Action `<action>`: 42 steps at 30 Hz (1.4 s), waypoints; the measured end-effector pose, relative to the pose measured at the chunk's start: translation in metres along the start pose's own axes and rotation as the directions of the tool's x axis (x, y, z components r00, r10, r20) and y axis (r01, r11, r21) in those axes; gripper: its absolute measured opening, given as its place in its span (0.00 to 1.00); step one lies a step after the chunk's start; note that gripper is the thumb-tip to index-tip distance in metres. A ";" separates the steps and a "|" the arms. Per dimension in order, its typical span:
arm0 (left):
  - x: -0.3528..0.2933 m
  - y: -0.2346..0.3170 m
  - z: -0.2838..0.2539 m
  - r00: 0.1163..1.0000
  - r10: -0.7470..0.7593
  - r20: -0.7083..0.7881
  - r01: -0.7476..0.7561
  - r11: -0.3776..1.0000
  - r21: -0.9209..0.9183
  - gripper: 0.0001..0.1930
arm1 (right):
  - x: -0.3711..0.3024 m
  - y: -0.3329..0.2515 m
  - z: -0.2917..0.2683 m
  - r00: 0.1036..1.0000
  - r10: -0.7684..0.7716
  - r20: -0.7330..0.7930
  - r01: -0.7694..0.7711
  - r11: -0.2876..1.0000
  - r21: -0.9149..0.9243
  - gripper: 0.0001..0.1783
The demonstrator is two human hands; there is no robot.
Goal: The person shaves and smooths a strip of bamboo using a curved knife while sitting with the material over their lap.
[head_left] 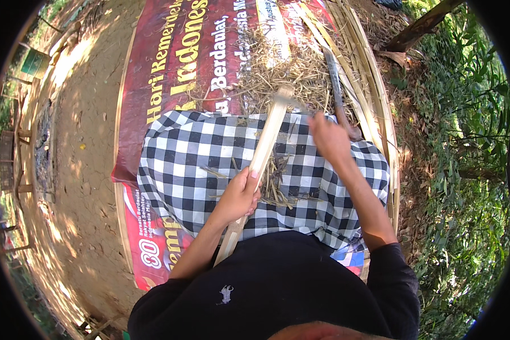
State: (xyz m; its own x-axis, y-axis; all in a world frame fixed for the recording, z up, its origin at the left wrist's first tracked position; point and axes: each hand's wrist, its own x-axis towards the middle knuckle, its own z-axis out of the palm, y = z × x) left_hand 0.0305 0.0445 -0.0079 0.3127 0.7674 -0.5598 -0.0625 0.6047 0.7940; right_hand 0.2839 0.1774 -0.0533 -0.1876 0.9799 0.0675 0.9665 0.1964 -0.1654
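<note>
A long, pale strip of split bamboo [271, 126] slants across my lap, its far end over a heap of shavings and its near end against my dark shirt. My left hand [241, 195] is closed around its lower half. Near the strip's far end, my right hand [330, 137] is closed on a knife [292, 102], whose blade is a grey blur lying across the bamboo. The knife's handle is hidden in my fist. Over my legs spreads a black-and-white checked cloth [198, 144], with loose slivers [275, 184] scattered on it.
Curly shavings [260, 73] cover part of a red printed banner [164, 68] in front of me. A machete [336, 85] with a dark handle lies right of my right hand. Long bamboo strips [368, 73] line the right edge. Bare earth [90, 141] lies left; green plants [464, 113] grow right.
</note>
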 end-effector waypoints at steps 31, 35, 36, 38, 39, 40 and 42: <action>-0.005 -0.002 -0.024 0.994 -0.099 -0.037 0.096 0.993 -0.066 0.18 | 0.026 -0.026 0.024 0.980 -0.196 0.018 0.197 0.978 -0.074 0.21; -0.020 0.001 -0.016 0.992 -0.116 0.047 0.120 0.988 -0.102 0.17 | 0.062 0.076 0.030 0.990 0.108 -0.090 -0.117 0.988 -0.100 0.24; -0.019 -0.005 -0.021 0.989 -0.149 0.004 0.149 0.985 -0.088 0.16 | 0.051 0.037 0.010 0.995 0.090 -0.051 -0.093 0.994 -0.059 0.25; -0.002 -0.018 -0.030 0.991 -0.125 -0.046 0.118 0.984 -0.132 0.16 | 0.040 0.005 -0.005 0.996 -0.031 -0.082 0.039 0.994 0.107 0.24; -0.006 -0.018 -0.029 0.985 -0.169 -0.044 0.161 0.977 -0.139 0.17 | 0.034 0.000 -0.001 0.997 -0.058 -0.055 0.065 0.988 0.138 0.23; -0.006 -0.016 -0.029 0.985 -0.167 -0.051 0.159 0.977 -0.139 0.17 | 0.028 -0.007 0.003 0.995 -0.092 -0.023 0.095 0.979 0.178 0.23; 0.000 -0.011 -0.032 0.984 -0.163 -0.067 0.153 0.978 -0.141 0.18 | 0.026 -0.011 -0.003 1.000 -0.017 0.011 0.014 0.966 0.260 0.24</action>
State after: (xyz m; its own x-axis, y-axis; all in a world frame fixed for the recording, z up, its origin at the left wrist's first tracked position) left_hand 0.0010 0.0444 -0.0239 0.2543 0.6709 -0.6966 -0.1467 0.7387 0.6579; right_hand 0.2694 0.2008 -0.0465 -0.2062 0.9767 0.0598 0.8851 0.2122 -0.4142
